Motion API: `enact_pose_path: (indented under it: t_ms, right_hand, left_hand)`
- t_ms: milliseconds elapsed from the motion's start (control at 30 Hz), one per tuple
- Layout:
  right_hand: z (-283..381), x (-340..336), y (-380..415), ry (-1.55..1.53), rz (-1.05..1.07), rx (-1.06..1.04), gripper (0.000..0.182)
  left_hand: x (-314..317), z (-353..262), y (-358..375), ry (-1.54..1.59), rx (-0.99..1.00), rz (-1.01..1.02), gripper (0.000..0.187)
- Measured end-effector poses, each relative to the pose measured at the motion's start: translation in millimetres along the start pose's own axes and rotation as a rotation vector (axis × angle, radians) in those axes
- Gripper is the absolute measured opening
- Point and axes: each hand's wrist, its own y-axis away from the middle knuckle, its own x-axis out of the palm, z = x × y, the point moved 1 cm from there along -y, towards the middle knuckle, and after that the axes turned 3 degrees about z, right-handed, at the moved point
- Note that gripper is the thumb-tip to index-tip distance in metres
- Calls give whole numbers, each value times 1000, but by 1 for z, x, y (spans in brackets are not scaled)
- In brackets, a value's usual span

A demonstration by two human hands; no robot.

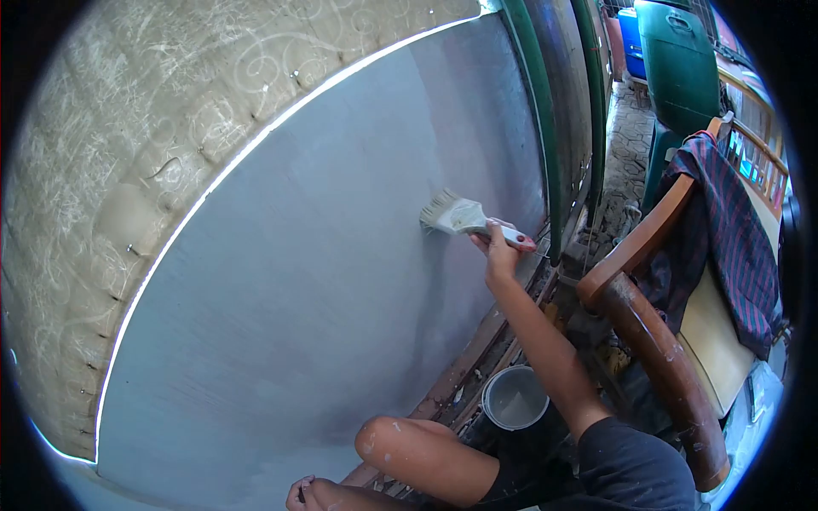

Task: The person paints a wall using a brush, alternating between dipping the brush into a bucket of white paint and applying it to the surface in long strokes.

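Observation:
My right hand is closed round the handle of a wide paintbrush, whose pale bristles point left and touch or nearly touch the grey-painted panel. The handle has a red end. Low in the view, beside my bare knee, my left hand shows only in part with its fingers curled; whether it holds anything is hidden. A bucket with pale grey paint inside stands on the ground below my right forearm.
Patterned sheeting lies above the panel. Green posts stand at its right edge. A wooden chair with a striped cloth is close on my right. Behind it stand green plastic chairs and a blue container.

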Motion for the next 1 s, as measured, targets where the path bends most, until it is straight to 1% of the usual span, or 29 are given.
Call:
enact_pose_path:
  t_ms: [67, 167, 267, 367, 400, 500, 533, 567, 633, 667, 733, 767, 833, 867, 900, 933, 967, 1000]
  right_hand:
    - [20, 0, 13, -58, -5, -15, 19]
    - [53, 33, 17, -215, 131, -100, 20]
    - [55, 65, -2, -209, 239, -106, 22]
    - [11, 55, -26, -168, 124, 17, 22]
    - [7, 46, -27, -133, 88, 5, 22]
    - [2, 22, -19, -23, 74, -50, 22]
    - [1, 14, -15, -28, 30, -44, 20]
    - [-1, 3, -13, 38, 12, -31, 20]
    - [-10, -24, -17, 162, -16, -13, 19]
    - [-15, -34, -19, 203, -63, 31, 20]
    - [-10, -42, -16, 289, -160, 110, 25]
    - [-7, -42, -19, 309, -148, 37, 29]
    - [15, -6, -5, 357, -120, -104, 38]
    - [26, 20, -3, 287, -108, -129, 42]
    - [34, 46, -15, 215, -94, -155, 46]
    - [35, 66, -43, 315, -14, -198, 53]
    - [64, 105, -22, 274, -44, -301, 50]
    - [78, 122, -37, 121, 117, -246, 44]
  left_hand:
    - [1, -13, 0, -35, 33, 18, 31]
    - [3, -17, 0, -85, -14, 14, 32]
    - [7, -29, -1, -18, -80, 7, 32]
    - [9, -24, -3, 17, -44, 4, 32]
    - [8, -24, -5, 8, -37, 11, 32]
    - [9, -19, -4, -15, -37, 35, 33]
    - [9, -15, -5, -15, -34, 45, 33]
    - [10, -13, -8, -13, -25, 56, 33]
    - [18, -17, -10, 27, -10, 25, 23]
    - [19, -19, -10, 49, -3, 8, 19]
    - [17, -20, -10, 40, -9, 5, 19]
    - [18, -20, -11, 39, -15, 6, 19]
    - [20, -14, -13, 32, 18, -11, 18]
    - [19, -10, -12, 26, 29, -18, 17]
    - [20, -9, -11, 37, 35, -15, 17]
    - [21, -9, -13, 47, 44, -11, 18]
    - [21, -10, -13, 49, 51, -5, 18]
    - [19, -10, -13, 37, 46, 0, 18]
